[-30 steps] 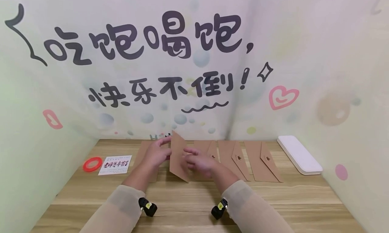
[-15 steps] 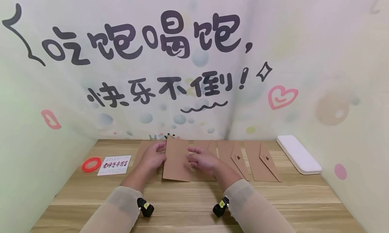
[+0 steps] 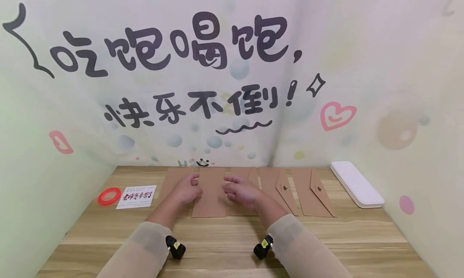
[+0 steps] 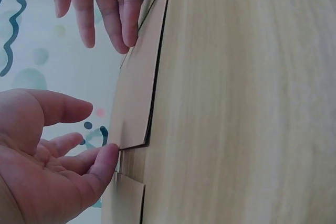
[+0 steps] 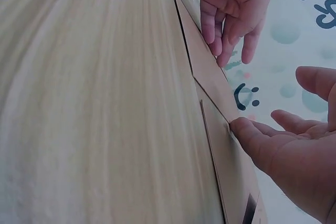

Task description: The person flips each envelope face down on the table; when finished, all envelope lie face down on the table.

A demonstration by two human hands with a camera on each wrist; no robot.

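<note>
A brown paper envelope [image 3: 209,203] lies flat between my two hands, its plain side up. My left hand [image 3: 186,191] is at its left edge with loosely bent fingers, one fingertip right at the envelope's corner in the left wrist view. Beyond the opposite edge, my right hand [image 3: 243,190] hovers with spread fingers over the third envelope [image 3: 243,210], covering part of it. In the right wrist view a right fingertip [image 5: 240,124] is right at the seam between these two envelopes. Under my left wrist lies the leftmost envelope [image 3: 174,177], plain side up.
Two more envelopes, the fourth [image 3: 273,197] and the fifth [image 3: 306,197], lie to the right with dark-printed flaps showing. A white oblong case [image 3: 357,185] is at the far right. On the left are a red ring [image 3: 109,196] and a white printed card [image 3: 136,197]. A printed curtain [image 3: 203,108] stands behind.
The second envelope was raised on edge between my hands, then tipped over, and now lies flat with its plain side up. My left fingers have let go of its upper edge and lowered.
</note>
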